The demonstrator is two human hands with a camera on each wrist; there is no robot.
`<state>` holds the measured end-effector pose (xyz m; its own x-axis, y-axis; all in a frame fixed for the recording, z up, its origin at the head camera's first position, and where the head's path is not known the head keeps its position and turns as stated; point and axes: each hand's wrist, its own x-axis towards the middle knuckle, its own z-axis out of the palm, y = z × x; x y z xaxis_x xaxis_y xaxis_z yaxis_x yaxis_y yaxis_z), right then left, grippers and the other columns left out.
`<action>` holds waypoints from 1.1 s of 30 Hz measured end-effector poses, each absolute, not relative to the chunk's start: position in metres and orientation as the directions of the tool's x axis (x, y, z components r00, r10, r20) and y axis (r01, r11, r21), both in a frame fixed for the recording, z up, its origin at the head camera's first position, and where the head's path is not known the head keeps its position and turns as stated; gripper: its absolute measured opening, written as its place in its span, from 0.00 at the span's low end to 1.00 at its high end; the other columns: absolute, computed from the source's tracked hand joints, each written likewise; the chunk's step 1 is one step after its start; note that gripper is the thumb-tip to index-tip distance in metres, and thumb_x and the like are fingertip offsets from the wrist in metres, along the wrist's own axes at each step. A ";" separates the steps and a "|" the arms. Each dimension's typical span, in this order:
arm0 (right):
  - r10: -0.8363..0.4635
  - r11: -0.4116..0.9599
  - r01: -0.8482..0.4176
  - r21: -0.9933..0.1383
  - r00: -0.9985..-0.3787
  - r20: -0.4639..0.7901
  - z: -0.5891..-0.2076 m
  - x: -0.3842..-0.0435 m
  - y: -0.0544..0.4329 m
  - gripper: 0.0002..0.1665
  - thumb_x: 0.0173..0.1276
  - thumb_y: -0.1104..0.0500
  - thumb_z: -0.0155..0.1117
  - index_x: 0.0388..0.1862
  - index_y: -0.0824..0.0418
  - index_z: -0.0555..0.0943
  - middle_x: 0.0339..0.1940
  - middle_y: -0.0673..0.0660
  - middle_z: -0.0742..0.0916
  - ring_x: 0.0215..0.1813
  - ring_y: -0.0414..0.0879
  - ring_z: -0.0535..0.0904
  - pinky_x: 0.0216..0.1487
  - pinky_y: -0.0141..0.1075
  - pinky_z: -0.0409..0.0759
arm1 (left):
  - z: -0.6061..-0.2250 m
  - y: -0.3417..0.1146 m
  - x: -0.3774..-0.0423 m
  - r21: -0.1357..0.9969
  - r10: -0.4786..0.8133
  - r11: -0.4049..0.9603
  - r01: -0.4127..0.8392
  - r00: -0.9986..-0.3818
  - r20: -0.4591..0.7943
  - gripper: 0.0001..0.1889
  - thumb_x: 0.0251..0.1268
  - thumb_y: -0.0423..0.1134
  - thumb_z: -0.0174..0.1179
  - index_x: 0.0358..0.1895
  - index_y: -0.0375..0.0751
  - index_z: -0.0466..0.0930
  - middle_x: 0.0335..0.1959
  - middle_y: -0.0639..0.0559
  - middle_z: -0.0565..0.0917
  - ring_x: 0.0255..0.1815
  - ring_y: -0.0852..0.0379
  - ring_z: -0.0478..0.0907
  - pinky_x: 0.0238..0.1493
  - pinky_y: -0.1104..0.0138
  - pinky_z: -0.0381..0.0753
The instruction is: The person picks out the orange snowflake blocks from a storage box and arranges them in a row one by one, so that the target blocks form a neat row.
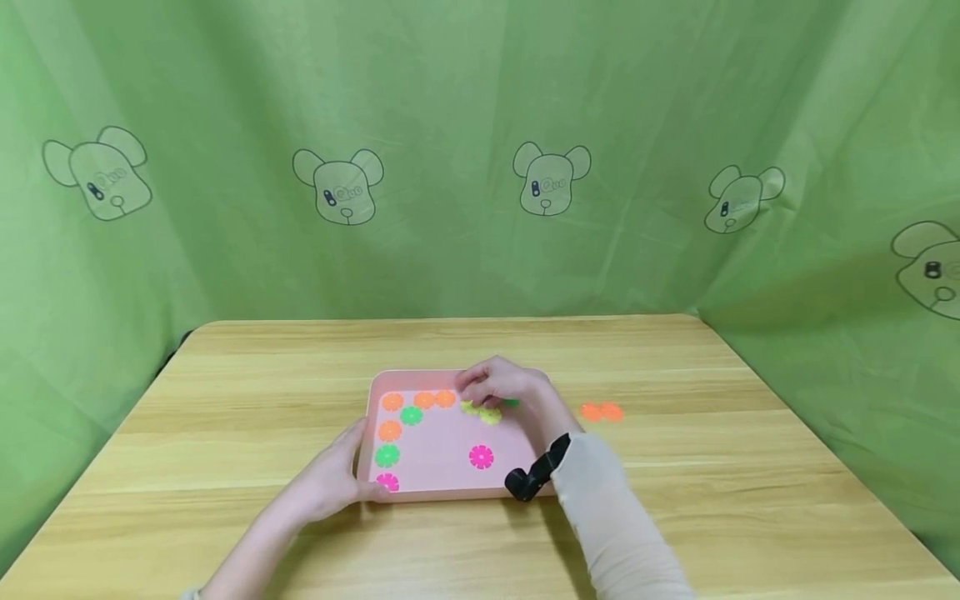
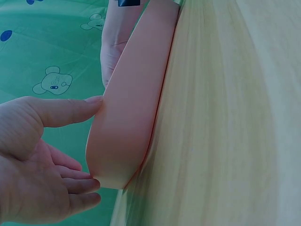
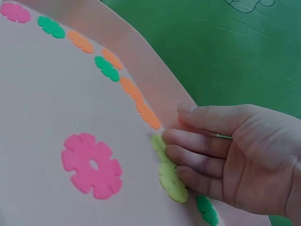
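A shallow pink tray [image 1: 438, 458] lies on the table with several flower-shaped plastic discs inside. My left hand [image 1: 330, 479] touches its near left corner, thumb at the front rim and fingers along the left wall, all fairly straight. Over the tray's back side is my right hand [image 1: 501, 382]. In the right wrist view its fingertips touch two yellow discs [image 3: 173, 182] near the back wall, while the thumb lies apart at the rim. A lone pink disc [image 3: 92, 165] lies out in the tray's middle, and a green disc [image 3: 207, 210] shows below the right hand.
Orange discs [image 1: 392, 402] and green discs [image 1: 387, 456] line the tray's left and back sides, with another pink disc at the near left corner. Two orange discs [image 1: 602, 412] lie on the wooden table [image 1: 712, 500] right of the tray. A green curtain [image 1: 450, 250] hangs behind.
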<state>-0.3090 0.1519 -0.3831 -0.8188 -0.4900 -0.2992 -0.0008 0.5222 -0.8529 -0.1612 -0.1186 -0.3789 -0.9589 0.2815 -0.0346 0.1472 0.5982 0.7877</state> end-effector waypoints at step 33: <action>-0.503 0.676 -0.218 -0.704 -0.835 -0.224 -0.393 -0.305 0.120 0.13 0.56 0.65 0.68 0.41 0.61 0.80 0.28 0.52 0.77 0.27 0.41 0.68 0.26 0.28 0.67 | -0.380 -0.120 -0.163 0.814 0.297 0.565 0.135 -0.954 -0.048 0.55 0.38 0.38 0.74 0.71 0.32 0.49 0.70 0.34 0.55 0.69 0.36 0.52 0.65 0.40 0.50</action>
<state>-0.3045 0.1201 -0.3927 -0.8346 -0.5032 -0.2242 -0.2181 0.6756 -0.7043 -0.1633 -0.1196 -0.3804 -0.9537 0.2967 -0.0484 0.1346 0.5654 0.8137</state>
